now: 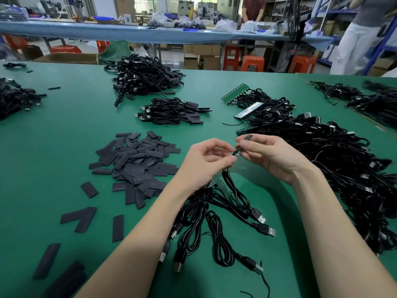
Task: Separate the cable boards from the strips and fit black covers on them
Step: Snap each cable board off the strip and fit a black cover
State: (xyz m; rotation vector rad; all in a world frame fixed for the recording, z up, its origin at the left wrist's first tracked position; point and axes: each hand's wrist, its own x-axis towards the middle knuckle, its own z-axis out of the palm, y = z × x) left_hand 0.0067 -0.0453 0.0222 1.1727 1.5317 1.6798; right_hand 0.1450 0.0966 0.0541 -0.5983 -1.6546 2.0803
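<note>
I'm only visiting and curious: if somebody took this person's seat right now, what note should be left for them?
Left hand: pinches the end of a black cable.
Right hand: pinches a black cover at that cable's tip; cover not clearly on yet.
Loose covers: heaped left of the hands.
Strips with boards: far right, on tangled cables; a big cable heap lies right.
Done: a covered bundle lies ahead.
Left: finish this cover, then the loose cables below the hands and the strips.
</note>
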